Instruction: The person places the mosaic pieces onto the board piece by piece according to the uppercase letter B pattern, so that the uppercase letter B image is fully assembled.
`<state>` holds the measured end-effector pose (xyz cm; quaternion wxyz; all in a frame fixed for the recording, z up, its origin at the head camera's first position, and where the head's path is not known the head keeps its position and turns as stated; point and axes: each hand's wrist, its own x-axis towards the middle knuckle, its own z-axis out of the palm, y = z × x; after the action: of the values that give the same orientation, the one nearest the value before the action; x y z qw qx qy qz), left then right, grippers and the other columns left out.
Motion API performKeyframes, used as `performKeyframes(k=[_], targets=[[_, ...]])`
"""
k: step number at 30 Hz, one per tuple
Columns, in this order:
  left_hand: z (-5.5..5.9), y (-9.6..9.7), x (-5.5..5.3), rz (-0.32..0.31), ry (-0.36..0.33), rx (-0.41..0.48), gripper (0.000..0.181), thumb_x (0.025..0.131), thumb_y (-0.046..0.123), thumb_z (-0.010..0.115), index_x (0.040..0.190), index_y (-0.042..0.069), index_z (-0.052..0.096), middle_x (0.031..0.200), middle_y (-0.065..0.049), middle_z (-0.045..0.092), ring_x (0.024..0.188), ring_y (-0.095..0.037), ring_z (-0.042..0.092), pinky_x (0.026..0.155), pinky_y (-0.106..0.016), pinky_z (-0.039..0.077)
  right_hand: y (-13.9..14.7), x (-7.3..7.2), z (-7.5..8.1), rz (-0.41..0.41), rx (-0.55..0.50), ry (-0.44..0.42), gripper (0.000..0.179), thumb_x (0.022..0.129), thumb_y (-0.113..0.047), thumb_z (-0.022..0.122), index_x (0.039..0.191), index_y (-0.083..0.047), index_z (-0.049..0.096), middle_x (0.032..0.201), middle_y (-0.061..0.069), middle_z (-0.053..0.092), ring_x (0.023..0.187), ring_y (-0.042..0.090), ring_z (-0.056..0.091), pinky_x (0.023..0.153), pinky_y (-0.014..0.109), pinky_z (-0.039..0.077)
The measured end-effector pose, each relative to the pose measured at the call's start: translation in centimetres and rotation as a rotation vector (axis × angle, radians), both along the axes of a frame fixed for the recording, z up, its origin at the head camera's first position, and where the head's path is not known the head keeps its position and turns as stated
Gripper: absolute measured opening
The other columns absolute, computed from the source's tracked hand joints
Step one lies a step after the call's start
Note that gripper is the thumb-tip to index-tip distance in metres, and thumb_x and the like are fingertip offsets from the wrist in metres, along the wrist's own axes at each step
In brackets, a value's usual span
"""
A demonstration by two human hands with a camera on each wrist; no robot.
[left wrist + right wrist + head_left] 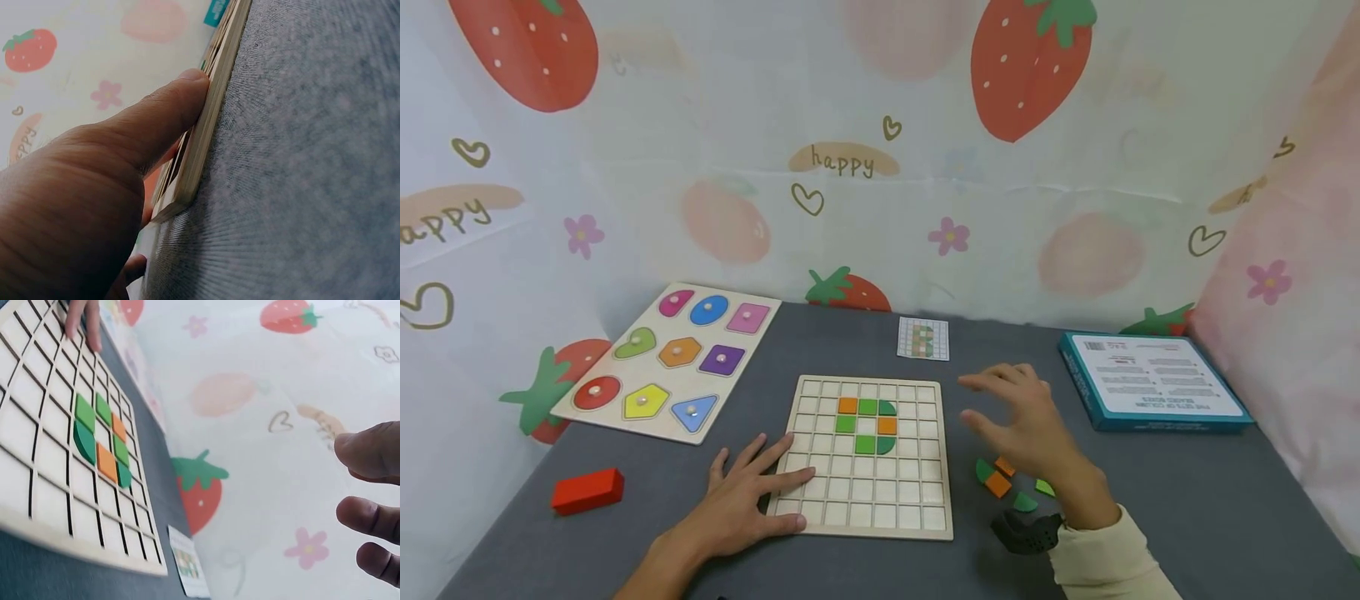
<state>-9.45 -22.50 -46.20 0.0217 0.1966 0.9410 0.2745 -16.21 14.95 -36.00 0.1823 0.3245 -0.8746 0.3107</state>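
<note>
A wooden grid board (871, 517) lies flat on the table, with several green and orange tiles set in its upper middle cells, among them an orange square (887, 426) and a dark green curved tile (886, 445). My left hand (741, 504) rests spread on the board's lower left edge; in the left wrist view its thumb (165, 112) lies along the rim. My right hand (1026, 412) hovers right of the board, fingers apart, holding nothing. Below it lie loose tiles, including an orange square (997, 484) and a dark green curved one (1025, 502).
A small pattern card (923, 339) lies behind the board. Back left is a knobbed shape puzzle (692, 375); a red block (587, 491) sits front left. At the right is a teal box (1153, 382). A strawberry-print curtain (880, 208) hangs behind the table.
</note>
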Motion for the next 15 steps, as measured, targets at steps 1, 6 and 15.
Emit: performKeyframes(k=[1,6,15], targets=[[0.0,0.0,0.0,0.000,-0.001,0.002,0.064,0.079,0.066,0.065,0.134,0.034,0.060,0.156,-0.005,0.028,0.140,-0.044,0.015,0.096,-0.074,-0.003,0.5,0.0,-0.1,0.000,-0.004,0.002,0.040,0.080,-0.012,0.080,0.118,-0.010,0.069,0.110,0.003,0.062,0.101,0.024,0.046,0.078,0.050,0.030],[0.1,0.0,0.0,0.002,0.005,0.011,0.064,0.079,0.063,0.067,0.134,0.032,0.060,0.156,-0.006,0.028,0.140,-0.044,0.015,0.097,-0.073,-0.004,3.1,-0.3,-0.5,0.009,-0.022,-0.001,0.042,0.081,-0.007,0.079,0.121,-0.008,0.067,0.113,0.004,0.061,0.101,0.024,0.046,0.079,0.050,0.038],[0.1,0.1,0.1,0.005,-0.003,0.001,0.064,0.079,0.063,0.066,0.135,0.032,0.060,0.156,-0.005,0.027,0.140,-0.043,0.015,0.097,-0.073,-0.005,6.6,-1.0,-1.5,0.035,-0.064,-0.085,0.043,0.084,-0.005,0.075,0.126,-0.008,0.064,0.118,0.004,0.059,0.108,0.024,0.046,0.082,0.051,0.040]])
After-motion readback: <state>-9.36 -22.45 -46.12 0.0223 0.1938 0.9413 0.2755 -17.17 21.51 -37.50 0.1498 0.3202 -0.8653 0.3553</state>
